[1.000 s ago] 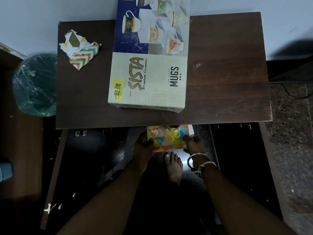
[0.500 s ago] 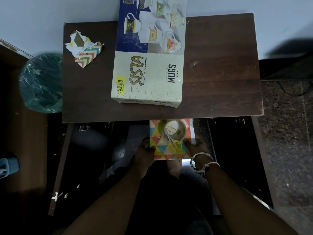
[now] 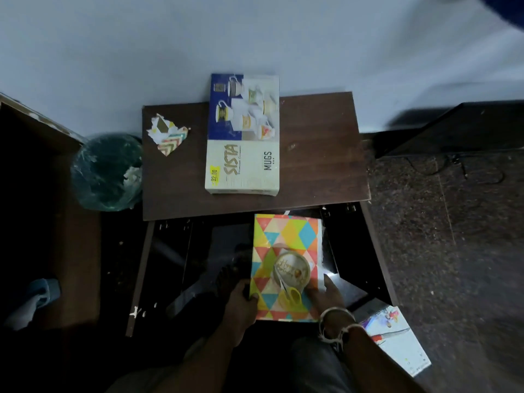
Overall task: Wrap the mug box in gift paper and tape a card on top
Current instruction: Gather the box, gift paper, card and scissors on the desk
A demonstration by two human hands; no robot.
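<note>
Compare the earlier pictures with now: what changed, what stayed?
The left hand and right hand drew the folded triangle-patterned gift paper, carrying a round card and yellow scissors, out from under the brown wooden table. The blue-and-white mug box and torn paper scrap stayed put.

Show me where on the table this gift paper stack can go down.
Widest bare wood: right of the mug box, out to the right edge of the table. A smaller patch lies left of the box, nearer than the paper scrap. The strip before the box is narrow; the centre is taken.
</note>
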